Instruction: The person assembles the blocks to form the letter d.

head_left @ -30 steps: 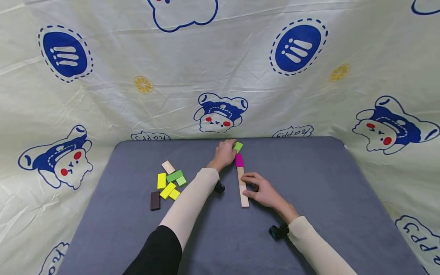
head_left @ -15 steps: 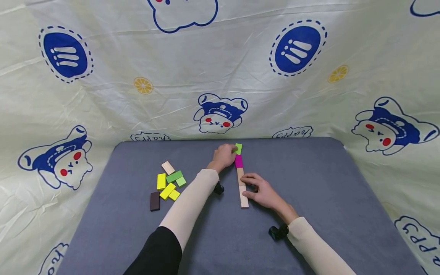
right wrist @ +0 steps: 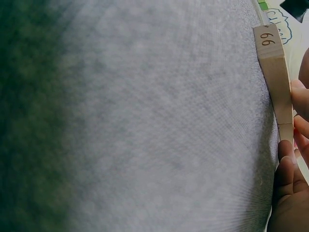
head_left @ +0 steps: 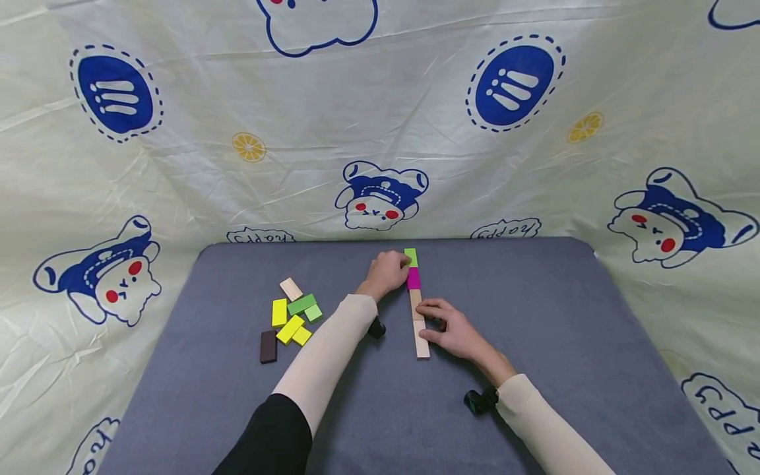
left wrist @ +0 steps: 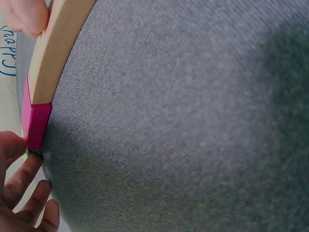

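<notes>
So the left hand (head_left: 388, 269) has the light green block (head_left: 411, 254) pinched between thumb and finger, right at the far end of a row near the tabletop (head_left: 534, 297)'s far edge. My read is that the step in hand is squaring that block up against the magenta block (head_left: 413, 280), and they look end to end already. I'd guess the next move calls for a light touch: settle the joint, then let go without dragging the row crooked.

The right hand (head_left: 460, 332) comes in from the right side, fingers loosely bent, tips touching the far plain wood block (head_left: 417, 300) and near plain wood block (head_left: 421, 343). Not wrapped around anything that I can see; probably steadying the row.

Further out, between the row and the tabletop's left edge, there's a loose cluster: one more plain wood block (head_left: 291, 288), a darker green block (head_left: 301, 304), a small green block (head_left: 313, 313), three yellow blocks (head_left: 290, 329) and a dark brown block (head_left: 268, 347).

Writing: the near plain block has a number (right wrist: 267, 38) on its end, 66 or 99 depending which way up you read it. The backdrop (head_left: 415, 125) says "happy" in cloud outlines just past the tabletop's far edge. No brand names that I can spot.
</notes>
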Demonstrator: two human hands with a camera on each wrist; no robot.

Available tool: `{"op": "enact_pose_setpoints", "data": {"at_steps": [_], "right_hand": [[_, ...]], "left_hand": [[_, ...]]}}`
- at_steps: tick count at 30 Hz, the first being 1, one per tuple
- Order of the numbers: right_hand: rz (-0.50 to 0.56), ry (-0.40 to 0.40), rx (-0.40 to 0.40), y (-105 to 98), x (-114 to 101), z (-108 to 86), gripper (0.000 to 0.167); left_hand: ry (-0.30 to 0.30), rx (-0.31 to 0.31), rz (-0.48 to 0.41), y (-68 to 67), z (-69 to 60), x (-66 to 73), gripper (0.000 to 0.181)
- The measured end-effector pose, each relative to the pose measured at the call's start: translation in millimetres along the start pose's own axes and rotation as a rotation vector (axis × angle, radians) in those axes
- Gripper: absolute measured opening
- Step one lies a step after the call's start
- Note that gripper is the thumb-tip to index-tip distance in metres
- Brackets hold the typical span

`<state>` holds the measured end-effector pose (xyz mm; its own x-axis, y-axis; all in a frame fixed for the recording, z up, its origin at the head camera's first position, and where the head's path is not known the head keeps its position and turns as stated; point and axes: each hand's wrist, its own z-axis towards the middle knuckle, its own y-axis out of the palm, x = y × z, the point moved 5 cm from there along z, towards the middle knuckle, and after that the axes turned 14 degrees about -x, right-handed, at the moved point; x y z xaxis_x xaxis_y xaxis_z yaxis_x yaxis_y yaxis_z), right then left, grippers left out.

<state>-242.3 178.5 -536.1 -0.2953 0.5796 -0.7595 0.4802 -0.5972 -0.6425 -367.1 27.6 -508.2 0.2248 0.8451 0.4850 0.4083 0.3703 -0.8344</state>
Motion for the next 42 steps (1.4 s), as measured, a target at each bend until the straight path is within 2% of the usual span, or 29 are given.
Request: {"op": "enact_pose_setpoints", "data": {"at_steps": [7, 13, 19, 28, 37, 42], "right_hand": [[0.003, -0.008, 0.003, 1.0, -0.2, 0.0, 0.048], [-0.009, -0.036, 0.010, 0.7, -1.7, -0.3, 0.047], [-0.013, -0.032, 0.007, 1.1, -1.9, -0.9, 0.047], [-0.007, -0.015, 0.000, 2.6, -0.9, -0.1, 0.047], [-0.004, -0.001, 0.002, 0.5, -0.1, -0.7, 0.047], [-0.002, 0.018, -0.001, 0.2, -0.1, 0.2, 0.048]], "left_hand": [[0.002, 0.032, -0.017, 3.0, 0.3, -4.3, 0.032], [0.026, 0.071, -0.043, 2.6, -1.6, -5.5, 0.030], [0.034, 0.074, -0.077, 2.1, -5.5, -5.5, 0.030], [0.066, 0.032, -0.091, 5.7, -5.1, -11.5, 0.031], [0.124, -0.020, -0.166, 8.2, -17.3, -8.2, 0.029], [0.197, -0.041, -0.170, 12.0, -27.1, -9.7, 0.033]]}}
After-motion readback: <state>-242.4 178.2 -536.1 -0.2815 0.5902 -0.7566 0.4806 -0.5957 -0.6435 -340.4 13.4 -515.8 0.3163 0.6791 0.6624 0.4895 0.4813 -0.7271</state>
